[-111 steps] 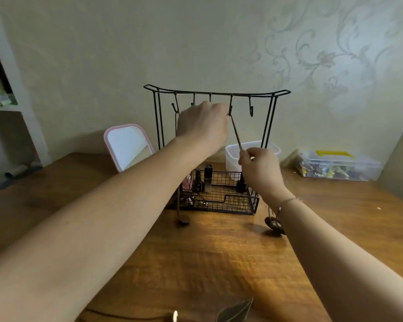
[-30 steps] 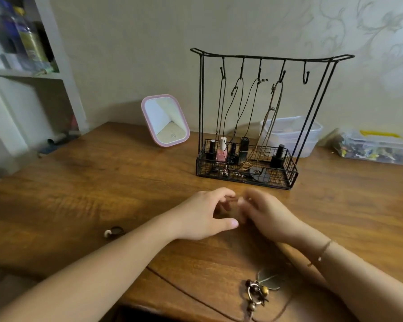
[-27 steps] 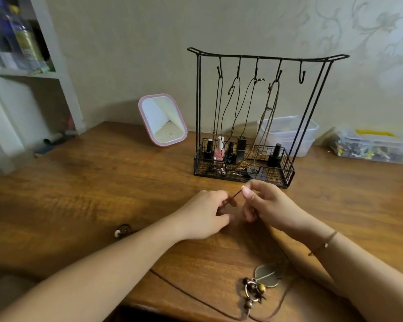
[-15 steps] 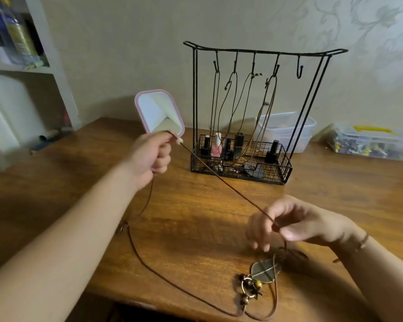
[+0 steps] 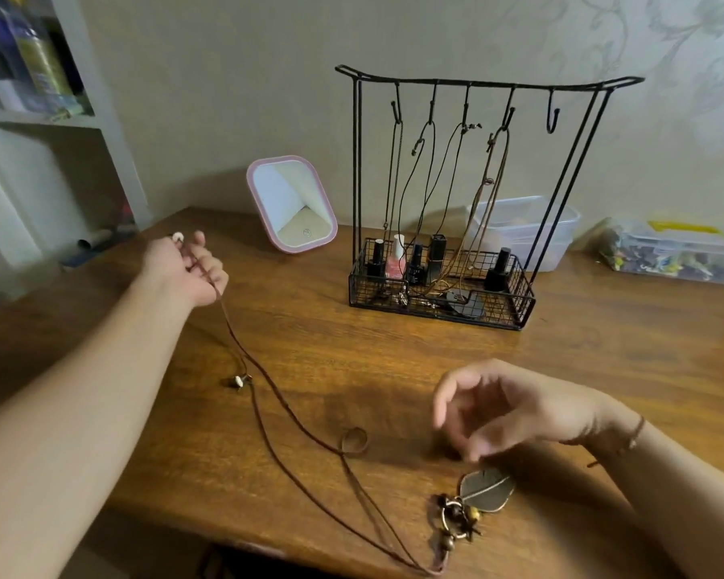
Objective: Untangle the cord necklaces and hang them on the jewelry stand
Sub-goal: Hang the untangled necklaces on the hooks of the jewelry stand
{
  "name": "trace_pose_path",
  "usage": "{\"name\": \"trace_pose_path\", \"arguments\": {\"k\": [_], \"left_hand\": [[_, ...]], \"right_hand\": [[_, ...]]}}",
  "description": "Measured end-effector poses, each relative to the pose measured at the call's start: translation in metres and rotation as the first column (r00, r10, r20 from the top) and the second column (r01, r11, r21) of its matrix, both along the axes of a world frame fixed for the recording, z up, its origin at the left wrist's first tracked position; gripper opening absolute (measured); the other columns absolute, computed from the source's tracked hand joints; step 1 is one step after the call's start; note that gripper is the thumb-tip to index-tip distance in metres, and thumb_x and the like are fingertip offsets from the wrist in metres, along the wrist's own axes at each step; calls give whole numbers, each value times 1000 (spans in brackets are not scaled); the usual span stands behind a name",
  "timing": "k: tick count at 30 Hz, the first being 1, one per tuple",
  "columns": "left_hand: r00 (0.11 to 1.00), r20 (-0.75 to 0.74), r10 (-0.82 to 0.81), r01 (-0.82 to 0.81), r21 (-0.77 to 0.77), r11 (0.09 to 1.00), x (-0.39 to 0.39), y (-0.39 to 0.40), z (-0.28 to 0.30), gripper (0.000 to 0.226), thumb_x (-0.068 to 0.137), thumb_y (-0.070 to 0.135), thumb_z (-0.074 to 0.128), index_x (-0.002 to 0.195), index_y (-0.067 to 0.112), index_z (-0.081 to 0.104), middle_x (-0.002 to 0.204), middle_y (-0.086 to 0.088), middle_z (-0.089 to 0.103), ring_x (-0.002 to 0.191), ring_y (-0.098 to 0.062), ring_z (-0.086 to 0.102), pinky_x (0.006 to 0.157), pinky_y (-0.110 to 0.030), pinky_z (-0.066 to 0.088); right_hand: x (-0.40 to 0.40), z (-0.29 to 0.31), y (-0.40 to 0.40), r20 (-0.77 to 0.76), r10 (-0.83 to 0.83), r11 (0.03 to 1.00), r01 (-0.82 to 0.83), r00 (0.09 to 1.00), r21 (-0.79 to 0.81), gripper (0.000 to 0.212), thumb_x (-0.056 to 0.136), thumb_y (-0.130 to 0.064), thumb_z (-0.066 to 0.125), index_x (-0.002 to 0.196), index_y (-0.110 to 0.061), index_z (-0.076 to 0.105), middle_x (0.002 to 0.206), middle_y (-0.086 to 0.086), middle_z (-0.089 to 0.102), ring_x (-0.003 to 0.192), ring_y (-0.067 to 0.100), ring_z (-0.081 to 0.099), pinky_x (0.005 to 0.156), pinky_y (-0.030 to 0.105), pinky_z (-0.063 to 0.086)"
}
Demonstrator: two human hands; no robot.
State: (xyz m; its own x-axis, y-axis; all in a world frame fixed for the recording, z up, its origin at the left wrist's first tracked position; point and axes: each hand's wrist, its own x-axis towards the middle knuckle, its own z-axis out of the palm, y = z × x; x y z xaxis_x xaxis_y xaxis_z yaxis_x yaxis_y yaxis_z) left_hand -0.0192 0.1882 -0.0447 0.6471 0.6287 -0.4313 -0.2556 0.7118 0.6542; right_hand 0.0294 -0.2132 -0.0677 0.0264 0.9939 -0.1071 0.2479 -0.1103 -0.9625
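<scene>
Dim, warm light is falling from above, leaving a soft sheen on the counter (image 5: 352, 369) and a dark shadow beneath the right hand (image 5: 515, 411), whose fingers are smearing with motion blur. Wide-angle distortion is bending the shelf (image 5: 38, 119) at the left edge, where the bottles are looking out of focus.

A room in a home, likely a bedroom or dressing corner — floral-patterned wallpaper (image 5: 665, 43) behind a wooden worktop (image 5: 393, 369) that carries a pink-framed vanity mirror (image 5: 292, 203), a wire jewelry stand (image 5: 477, 83) with nail polish bottles (image 5: 395, 261) in its basket, and plastic storage boxes (image 5: 523, 231) — with white shelving (image 5: 38, 119) at the left.
</scene>
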Motion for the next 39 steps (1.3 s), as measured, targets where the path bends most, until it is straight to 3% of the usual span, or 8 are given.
{"name": "trace_pose_path", "arguments": {"k": [5, 15, 20, 24, 27, 29, 34, 39], "left_hand": [[999, -18, -38, 38, 35, 999, -2, -5, -9, 43, 100, 28, 28, 68, 20, 56, 47, 8, 28, 38, -11, 22, 44, -22, 22], [992, -122, -36, 67, 266, 962, -1, -12, -2, 35, 101, 30, 35, 74, 21, 56, 49, 8, 33, 38, -9, 25, 42, -23, 24], [986, -82, -144, 154, 778, 609, -10, -86, 39, 23, 97, 18, 49, 74, 17, 55, 47, 7, 33, 38, -9, 26, 43, -23, 19], [825, 4, -564, 321, 819, 475, -13, -154, 68, 28, 99, 17, 50, 71, 17, 58, 50, 5, 29, 43, -12, 25, 46, -24, 21], [742, 8, -670, 395, 803, 447, -11, -159, 74, 27, 100, 21, 50, 74, 16, 58, 49, 7, 33, 45, -10, 27, 48, -25, 22], [758, 100, -645, 414, 690, 594, -11, -143, 82, 29, 97, 24, 51, 70, 19, 58, 48, 9, 30, 42, -7, 25, 43, -21, 22], [923, 229, -310, 232, 312, 921, -17, -51, 71, 35, 98, 24, 44, 64, 21, 52, 49, 7, 23, 42, -7, 20, 42, -20, 19], [965, -129, -228, 257, 298, 919, -19, -6, 0, 25, 98, 18, 41, 76, 16, 53, 49, 7, 30, 38, -8, 29, 37, -18, 26]], "right_hand": [[-23, 2, 7, 662, 164, 979, -37, 732, -201, 32, 81, -42, 78, 109, -32, 66, 108, -14, 55, 105, 5, 48, 89, 27, 42], [37, 9, -60, 740, -68, 949, 272, 669, -158, 26, 72, -20, 74, 89, -39, 66, 96, -14, 62, 95, 12, 55, 78, 29, 48], [24, 6, 1, 799, -378, 914, 326, 468, 241, 36, 86, -44, 64, 121, -34, 63, 110, -14, 65, 103, 4, 58, 87, 34, 52], [-15, 17, 87, 483, -574, 818, 437, 662, 374, 109, 73, -62, 71, 157, -26, 11, 154, -14, 35, 140, -2, 32, 113, 17, 29], [-28, 14, 126, 246, -628, 766, 530, 739, 364, 66, 81, -35, 79, 136, -15, 49, 133, -2, 61, 121, 6, 57, 109, 28, 43], [-30, 11, 128, 94, -529, 826, 487, 844, 283, 14, 92, -17, 69, 97, -6, 63, 87, 7, 69, 81, 19, 68, 88, 41, 57], [-3, 11, 69, -44, -325, 931, 328, 945, 160, 28, 96, -29, 57, 75, -11, 56, 54, -4, 40, 46, 11, 41, 50, 22, 44], [42, 15, 6, -407, -187, 951, 269, 894, 154, 35, 93, -36, 65, 80, -6, 53, 60, 2, 32, 53, 16, 41, 44, 28, 48]]}}
